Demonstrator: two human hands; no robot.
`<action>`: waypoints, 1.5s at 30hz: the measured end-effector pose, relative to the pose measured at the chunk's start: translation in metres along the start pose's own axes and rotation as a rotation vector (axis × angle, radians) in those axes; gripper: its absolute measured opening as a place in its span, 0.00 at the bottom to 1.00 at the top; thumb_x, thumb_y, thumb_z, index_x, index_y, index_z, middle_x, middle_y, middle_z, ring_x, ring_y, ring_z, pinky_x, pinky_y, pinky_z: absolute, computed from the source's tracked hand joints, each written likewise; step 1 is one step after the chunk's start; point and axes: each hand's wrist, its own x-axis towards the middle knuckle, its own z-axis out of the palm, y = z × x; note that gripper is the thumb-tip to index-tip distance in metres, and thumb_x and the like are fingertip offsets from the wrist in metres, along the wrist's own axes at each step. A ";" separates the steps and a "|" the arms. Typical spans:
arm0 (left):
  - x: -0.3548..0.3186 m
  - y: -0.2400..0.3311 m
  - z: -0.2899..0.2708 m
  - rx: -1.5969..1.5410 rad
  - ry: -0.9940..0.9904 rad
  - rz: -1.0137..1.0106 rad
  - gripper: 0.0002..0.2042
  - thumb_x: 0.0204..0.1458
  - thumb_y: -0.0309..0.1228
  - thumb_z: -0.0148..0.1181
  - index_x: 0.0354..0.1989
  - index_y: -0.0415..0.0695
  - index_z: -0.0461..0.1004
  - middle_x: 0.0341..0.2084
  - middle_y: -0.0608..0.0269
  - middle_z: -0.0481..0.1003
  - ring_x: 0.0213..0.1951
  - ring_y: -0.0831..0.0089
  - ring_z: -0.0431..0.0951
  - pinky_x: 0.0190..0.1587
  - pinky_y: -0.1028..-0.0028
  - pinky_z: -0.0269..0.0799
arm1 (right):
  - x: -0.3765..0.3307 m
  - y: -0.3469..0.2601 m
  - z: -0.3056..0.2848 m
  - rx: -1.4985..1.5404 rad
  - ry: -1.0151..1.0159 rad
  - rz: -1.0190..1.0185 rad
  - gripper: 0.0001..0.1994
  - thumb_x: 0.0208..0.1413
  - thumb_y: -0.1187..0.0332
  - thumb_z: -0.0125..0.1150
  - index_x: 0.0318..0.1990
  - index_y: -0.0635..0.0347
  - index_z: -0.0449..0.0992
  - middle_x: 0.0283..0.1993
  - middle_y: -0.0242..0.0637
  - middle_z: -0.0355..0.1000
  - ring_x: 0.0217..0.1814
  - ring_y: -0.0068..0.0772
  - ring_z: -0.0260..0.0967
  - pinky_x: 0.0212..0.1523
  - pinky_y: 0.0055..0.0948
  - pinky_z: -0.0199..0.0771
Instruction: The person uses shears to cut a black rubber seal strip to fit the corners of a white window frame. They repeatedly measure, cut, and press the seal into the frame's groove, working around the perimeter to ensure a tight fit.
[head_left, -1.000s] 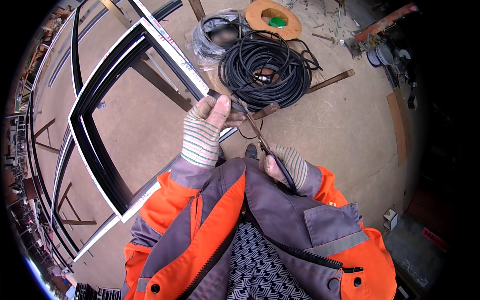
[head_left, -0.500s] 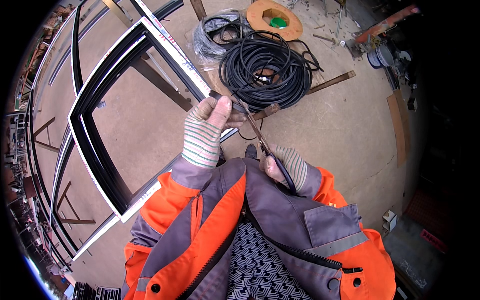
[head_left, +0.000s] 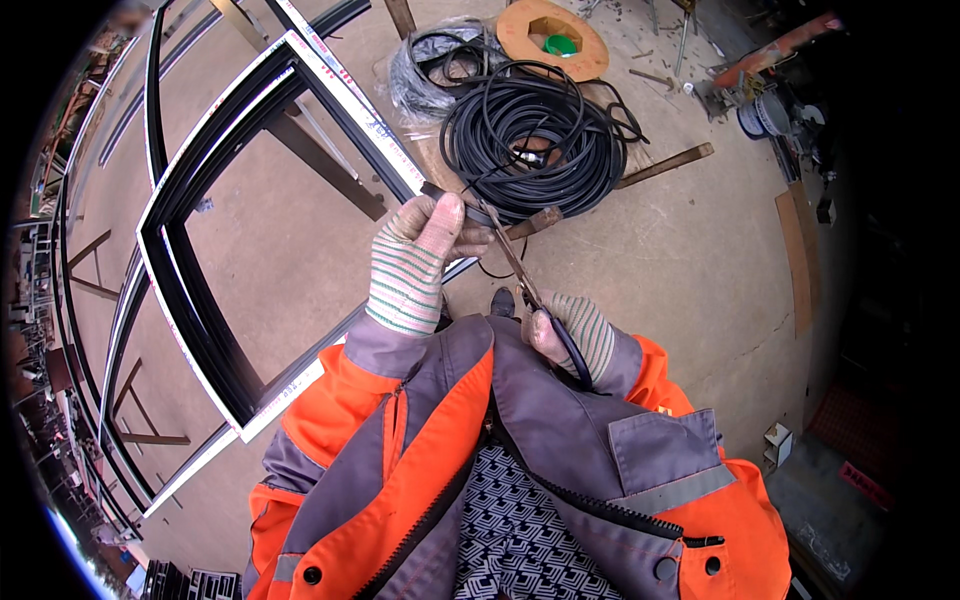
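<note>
At centre of the head view, the left hand [head_left: 415, 262] in a striped knit glove pinches the end of a thin black rubber strip [head_left: 447, 193] between thumb and fingers. Toward four o'clock from it, the right hand [head_left: 570, 335], gloved alike, is closed around the handles of dark metal scissors [head_left: 520, 275], whose blades point up to eleven o'clock and meet the strip. Beyond, at twelve o'clock, a coiled black cable [head_left: 530, 140] lies on the concrete floor [head_left: 690, 250]; at nine o'clock lies a black-and-white window frame [head_left: 190, 290].
</note>
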 end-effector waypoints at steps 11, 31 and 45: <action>-0.001 -0.005 0.002 -0.045 -0.012 -0.020 0.11 0.64 0.36 0.57 0.44 0.40 0.74 0.35 0.57 0.79 0.34 0.66 0.83 0.39 0.68 0.82 | -0.003 -0.006 0.001 -0.167 0.079 -0.104 0.13 0.60 0.61 0.63 0.32 0.62 0.74 0.24 0.33 0.70 0.26 0.20 0.66 0.30 0.26 0.68; -0.013 -0.030 0.011 -0.098 -0.125 -0.094 0.07 0.63 0.33 0.58 0.42 0.44 0.77 0.35 0.61 0.80 0.37 0.71 0.81 0.45 0.69 0.78 | 0.023 -0.036 0.011 0.054 0.446 -0.103 0.12 0.59 0.62 0.67 0.40 0.61 0.75 0.29 0.25 0.69 0.30 0.12 0.61 0.32 0.18 0.66; -0.029 -0.026 0.010 0.673 -0.168 0.037 0.15 0.60 0.38 0.62 0.46 0.37 0.77 0.40 0.58 0.78 0.42 0.73 0.78 0.48 0.74 0.73 | 0.008 -0.041 -0.026 -0.289 0.180 -0.090 0.07 0.56 0.69 0.64 0.33 0.59 0.71 0.26 0.23 0.63 0.29 0.15 0.59 0.31 0.21 0.64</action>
